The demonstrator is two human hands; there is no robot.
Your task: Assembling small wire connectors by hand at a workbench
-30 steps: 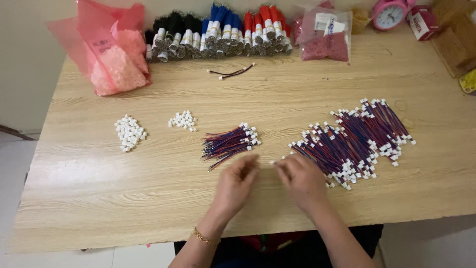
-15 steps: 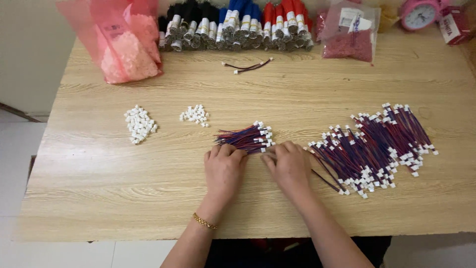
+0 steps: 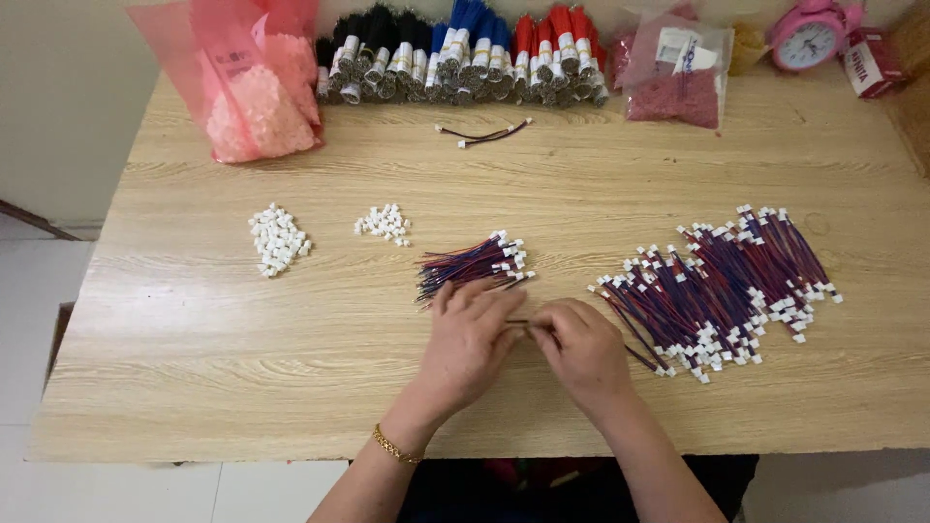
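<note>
Left hand and right hand meet at counter front, fingers pinching one thin wire between them. Small wire bundle just beyond. Best hold: close to wire end, wire kept straight, elbows steady.

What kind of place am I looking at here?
Probably a small home workshop for assembling wire leads: a wooden table with a pile of finished red-and-blue wires, heaps of white plastic connectors and wire bundles.

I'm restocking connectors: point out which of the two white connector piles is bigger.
The left pile of white connectors, nearer the pink bag; the smaller pile lies closer to the wire bundle.
</note>
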